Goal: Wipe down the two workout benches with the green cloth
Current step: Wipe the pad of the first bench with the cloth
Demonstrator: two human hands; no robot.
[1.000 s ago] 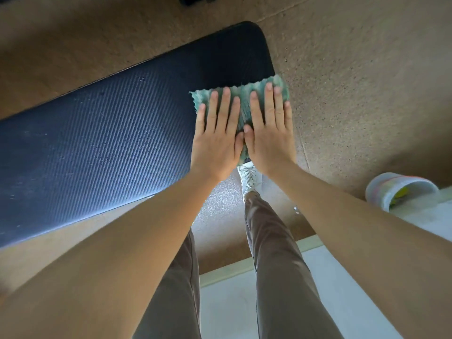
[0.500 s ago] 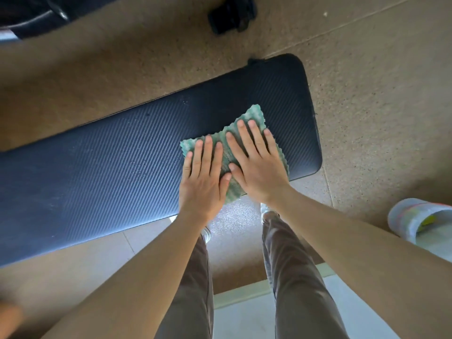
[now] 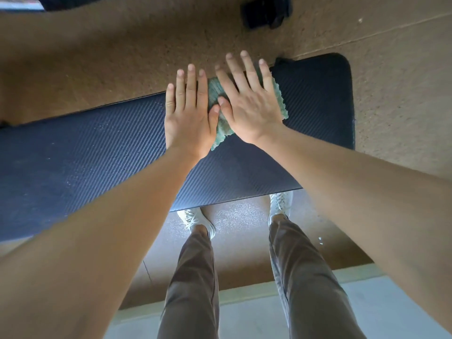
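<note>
Hands, left [image 3: 189, 118] and right [image 3: 247, 104], fingers flat, have pushed the green cloth [image 3: 221, 129] across to the bench's [image 3: 97, 155] far edge, finishing one pass.

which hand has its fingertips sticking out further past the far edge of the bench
The right hand: its fingertips reach well beyond the bench edge over the floor; the left hand barely passes it.

Speckled brown floor [image 3: 97, 57], white sneakers [image 3: 193, 217], dark object [image 3: 266, 11] beyond.
</note>
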